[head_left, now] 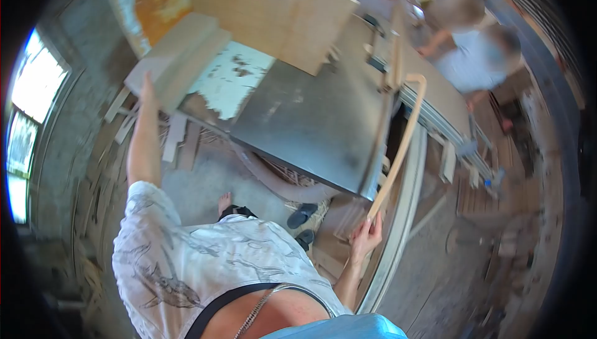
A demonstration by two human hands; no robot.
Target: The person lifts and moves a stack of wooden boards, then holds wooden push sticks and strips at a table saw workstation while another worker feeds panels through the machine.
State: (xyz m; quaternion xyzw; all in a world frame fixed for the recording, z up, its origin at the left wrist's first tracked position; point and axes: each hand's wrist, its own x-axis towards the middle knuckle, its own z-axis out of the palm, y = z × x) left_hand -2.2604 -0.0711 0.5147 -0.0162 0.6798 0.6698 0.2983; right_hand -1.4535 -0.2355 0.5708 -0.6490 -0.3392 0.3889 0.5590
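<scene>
My left hand [147, 88] reaches out to the near end of a stack of pale boards [180, 56] and touches it. Its fingers are mostly hidden and blurred, so the grip is unclear. The stack lies along the left side of a dark metal machine table [298, 115], beside a worn patch of white and brown surface [233, 75]. Low on the right, my right hand [367, 236] is closed around the lower end of a long, thin wooden stick [401, 146] with a hooked far end. This stick slants up beside the table's right edge.
An upright plywood panel [267, 9] stands behind the stack. Rails [404, 215] run along the right side. A co-worker in a light shirt [466, 59] is at the far right. Wood offcuts [177, 134] and a thick hose [267, 174] lie below the table; slippers [303, 216] lie on the floor.
</scene>
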